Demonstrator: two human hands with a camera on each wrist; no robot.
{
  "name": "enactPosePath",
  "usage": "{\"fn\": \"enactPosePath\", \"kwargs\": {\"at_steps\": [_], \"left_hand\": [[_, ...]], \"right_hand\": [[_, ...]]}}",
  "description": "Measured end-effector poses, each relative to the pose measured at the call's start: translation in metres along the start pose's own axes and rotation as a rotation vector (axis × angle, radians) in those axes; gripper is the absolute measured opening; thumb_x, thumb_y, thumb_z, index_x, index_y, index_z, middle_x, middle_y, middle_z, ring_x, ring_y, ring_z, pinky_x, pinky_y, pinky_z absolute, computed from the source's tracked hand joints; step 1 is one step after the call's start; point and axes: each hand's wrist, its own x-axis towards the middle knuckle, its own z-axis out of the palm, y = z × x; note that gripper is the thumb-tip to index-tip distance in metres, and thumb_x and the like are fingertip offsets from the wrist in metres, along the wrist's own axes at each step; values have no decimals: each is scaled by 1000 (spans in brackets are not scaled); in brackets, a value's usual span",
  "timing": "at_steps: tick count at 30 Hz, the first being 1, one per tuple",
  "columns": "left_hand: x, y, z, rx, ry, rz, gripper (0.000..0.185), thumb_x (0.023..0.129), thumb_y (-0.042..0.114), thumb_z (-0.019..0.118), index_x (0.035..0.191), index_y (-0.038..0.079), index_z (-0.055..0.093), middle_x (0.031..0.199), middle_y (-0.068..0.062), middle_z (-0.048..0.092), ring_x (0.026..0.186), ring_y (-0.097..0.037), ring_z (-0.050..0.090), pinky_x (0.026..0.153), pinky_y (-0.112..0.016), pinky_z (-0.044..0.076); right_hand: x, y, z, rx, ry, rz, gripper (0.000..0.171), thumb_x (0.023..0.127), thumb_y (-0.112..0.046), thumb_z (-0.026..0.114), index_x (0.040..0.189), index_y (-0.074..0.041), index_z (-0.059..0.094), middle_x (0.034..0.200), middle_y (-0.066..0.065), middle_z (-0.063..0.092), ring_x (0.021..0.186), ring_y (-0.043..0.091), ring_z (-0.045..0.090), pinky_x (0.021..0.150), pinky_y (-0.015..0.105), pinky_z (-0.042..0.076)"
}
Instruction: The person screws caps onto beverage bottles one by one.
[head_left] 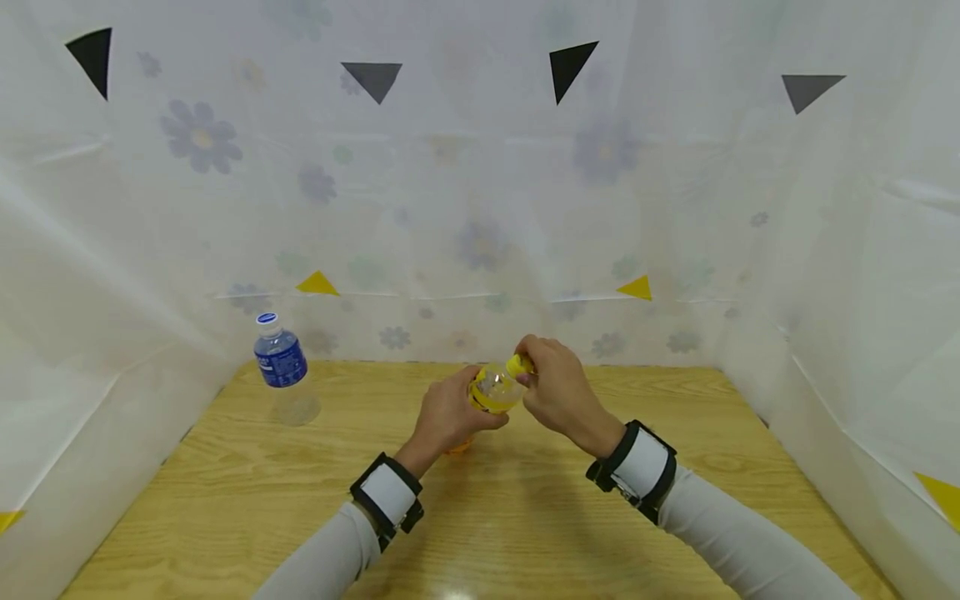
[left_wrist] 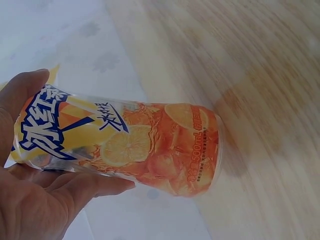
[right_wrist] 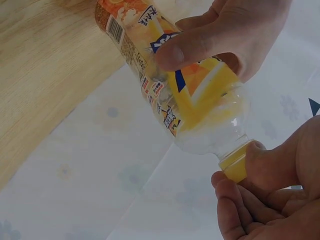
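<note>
A clear plastic drink bottle (head_left: 497, 390) with a yellow and orange label leans over the table, its neck tilted to the right. My left hand (head_left: 447, 408) grips it around the label, thumb on one side and fingers on the other. At the neck, my right hand (head_left: 561, 390) pinches the yellow cap (right_wrist: 236, 163) between thumb and fingers. The cap sits on the bottle's mouth. In the left wrist view the orange lower label (left_wrist: 175, 150) shows lemon slices. Whether the base touches the table I cannot tell.
A second clear bottle (head_left: 285, 367) with a blue label and white cap stands upright at the table's back left. The wooden table (head_left: 247, 500) meets pale flowered sheeting (head_left: 480, 183) behind and at both sides, marked with black, grey and yellow triangles.
</note>
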Motion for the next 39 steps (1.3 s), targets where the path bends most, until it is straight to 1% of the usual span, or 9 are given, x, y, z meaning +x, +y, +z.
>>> {"fn": "enactPosePath", "kwargs": {"at_steps": [9,13,15,19,24,29,35,37,39], "left_hand": [[-1,0,-1,-8,5,8,70,75,40,89,135,14,62,105,-3,72,89,-20,68,73,-37,54],[-2,-1,0,-9,4,5,70,75,40,89,135,14,62,104,-3,72,88,-19,68,72,-36,54],[-2,-1,0,-13,4,6,70,75,39,89,134,14,62,103,-2,72,87,-19,67,72,-35,54],[-3,-1,-1,-22,7,15,68,75,38,89,133,14,62,100,-2,71,85,-17,66,70,-33,52],[-3,-1,-1,-17,9,27,66,76,38,89,131,13,63,99,-2,71,84,-17,66,69,-33,52],[-2,0,-3,-12,2,15,67,76,37,89,132,13,62,100,-3,71,85,-18,66,70,-34,53],[-1,1,-4,-16,-8,11,67,75,36,89,132,13,62,101,-3,71,86,-18,66,71,-34,53],[-1,1,-4,-12,-14,6,67,75,36,89,133,13,62,102,-3,71,87,-19,67,71,-35,54],[-1,2,-4,-10,-19,1,68,76,36,89,133,13,61,103,-3,71,88,-19,68,72,-35,54]], "right_hand": [[1,-1,2,-6,0,21,15,88,-2,72,99,-2,62,87,10,63,78,23,56,70,38,48],[3,1,4,10,12,24,13,89,-7,72,90,-4,60,79,6,60,72,20,51,68,36,44],[3,2,5,16,19,20,16,90,-10,71,84,-6,57,72,4,56,67,19,49,66,34,41],[5,5,7,17,31,15,30,94,-16,68,71,-10,49,61,1,45,58,18,40,63,34,34],[6,6,7,12,39,14,39,96,-20,65,65,-13,44,57,1,39,54,18,35,63,35,29],[7,5,5,14,32,19,38,97,-22,65,66,-12,45,57,1,39,53,18,36,61,35,29],[6,8,4,29,11,31,35,98,-25,66,71,-11,49,59,2,41,52,16,36,54,30,29],[4,8,2,20,-6,44,30,98,-27,66,78,-9,56,63,3,49,53,16,41,52,29,33],[2,6,-1,3,-27,56,29,98,-33,67,92,-5,62,73,7,61,61,19,53,55,31,42]]}}
